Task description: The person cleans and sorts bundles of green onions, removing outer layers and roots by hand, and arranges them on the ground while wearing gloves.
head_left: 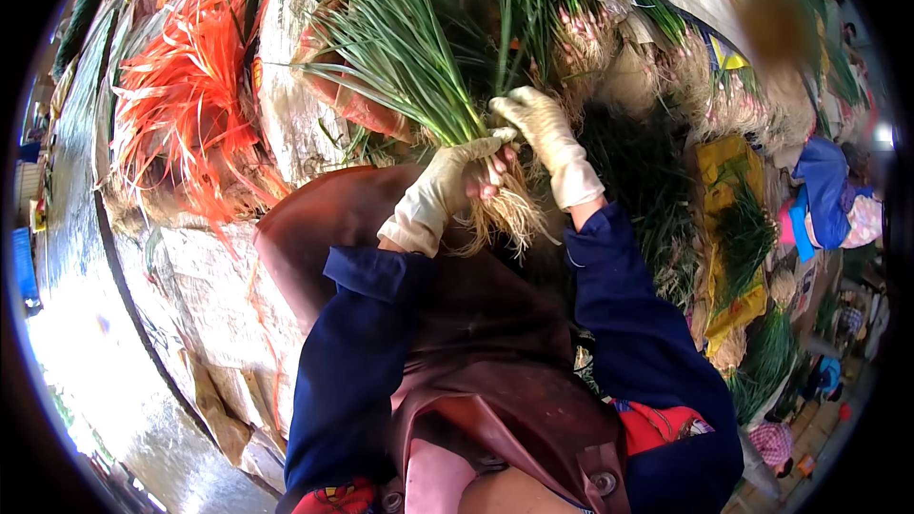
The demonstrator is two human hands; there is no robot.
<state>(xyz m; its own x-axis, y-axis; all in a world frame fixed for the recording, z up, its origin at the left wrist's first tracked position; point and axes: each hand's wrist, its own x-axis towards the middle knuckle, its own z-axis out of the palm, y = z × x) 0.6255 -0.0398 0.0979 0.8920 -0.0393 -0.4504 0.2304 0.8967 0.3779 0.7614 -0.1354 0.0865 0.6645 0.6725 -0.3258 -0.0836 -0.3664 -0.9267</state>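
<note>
My left hand (441, 187), in a pale glove with bare fingertips showing, is closed around a bunch of spring onions (428, 76) just above the white bulbs. Long green leaves fan up and to the left from it, and the pale roots (509, 214) hang below over my lap. My right hand (545, 133), gloved too, is at the right side of the bunch with its fingers curled inward. It seems to pinch a few spring onion stalks there, though the fingertips are partly hidden.
Orange-red plastic strips (190, 86) lie in a heap at the left on white sacking. More spring onions (586, 33) with roots are piled at the far side and right. A yellow sack (728, 167) lies at the right. A brown apron (476, 324) covers my lap. Other people sit at the far right.
</note>
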